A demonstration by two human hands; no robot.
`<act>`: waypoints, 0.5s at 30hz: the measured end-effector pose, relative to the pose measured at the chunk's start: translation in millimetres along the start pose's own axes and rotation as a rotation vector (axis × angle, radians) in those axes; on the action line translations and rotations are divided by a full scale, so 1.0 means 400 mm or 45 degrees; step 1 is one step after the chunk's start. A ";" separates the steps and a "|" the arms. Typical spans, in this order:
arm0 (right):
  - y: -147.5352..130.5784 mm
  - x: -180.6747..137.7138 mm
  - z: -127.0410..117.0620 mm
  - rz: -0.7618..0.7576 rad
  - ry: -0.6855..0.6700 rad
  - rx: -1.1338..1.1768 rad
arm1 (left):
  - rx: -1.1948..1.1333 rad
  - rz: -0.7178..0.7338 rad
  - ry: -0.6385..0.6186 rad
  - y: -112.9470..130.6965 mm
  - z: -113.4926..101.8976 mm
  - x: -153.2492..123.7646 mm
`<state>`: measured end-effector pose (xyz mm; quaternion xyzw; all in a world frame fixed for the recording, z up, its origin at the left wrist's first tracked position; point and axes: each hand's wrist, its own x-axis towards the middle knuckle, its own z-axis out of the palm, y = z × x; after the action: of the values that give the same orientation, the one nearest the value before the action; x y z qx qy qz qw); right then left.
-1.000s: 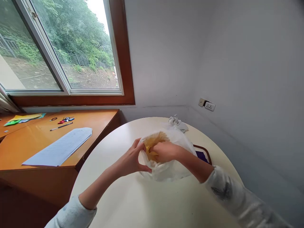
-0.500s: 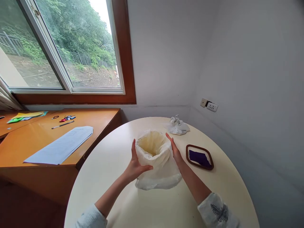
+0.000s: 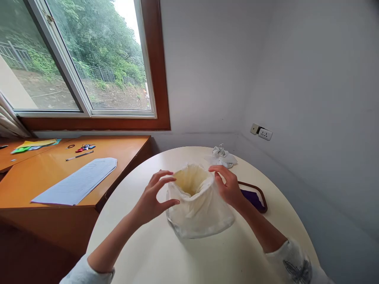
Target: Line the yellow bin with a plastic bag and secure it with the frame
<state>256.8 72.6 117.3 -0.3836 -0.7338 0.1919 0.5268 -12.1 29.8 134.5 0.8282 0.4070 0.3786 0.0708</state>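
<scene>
A container lined with a white plastic bag [image 3: 201, 221] stands on the round table. The bag is folded out over the rim and hangs loosely around the sides; its inside looks yellowish. At the left of the rim, my left hand [image 3: 151, 199] is open with fingers and thumb apart, the fingertips close to the bag's edge. My right hand [image 3: 229, 185] is at the right of the rim, its fingers bent and apart; whether they touch the plastic I cannot tell. A brown rounded frame [image 3: 262, 195] with a purple piece [image 3: 251, 198] within it lies partly behind my right wrist.
A crumpled white plastic bag [image 3: 223, 157] lies at the back of the round table [image 3: 136, 252]. To the left, a wooden desk [image 3: 130, 148] bears paper sheets [image 3: 79, 181], a pen [image 3: 79, 156], small red and blue items [image 3: 85, 148] and coloured papers [image 3: 35, 145].
Both hands have come off the sides of the lined container: the left moved outward, the right turned over toward the rim. The bag's lower edge now spreads wider to the right.
</scene>
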 end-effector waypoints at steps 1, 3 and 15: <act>-0.023 -0.002 0.003 -0.144 -0.166 -0.107 | 0.046 0.127 -0.038 0.021 0.002 0.011; -0.060 -0.014 0.012 -0.327 -0.455 -0.330 | 0.110 0.289 -0.132 0.056 0.018 0.023; -0.133 0.025 0.032 -0.007 -1.081 -0.564 | 0.143 0.721 -0.358 0.134 0.086 0.009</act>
<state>224.4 48.2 155.1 -0.3724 -0.9084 0.1694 0.0866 46.1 3.5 135.3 0.9554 0.1669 0.2420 -0.0274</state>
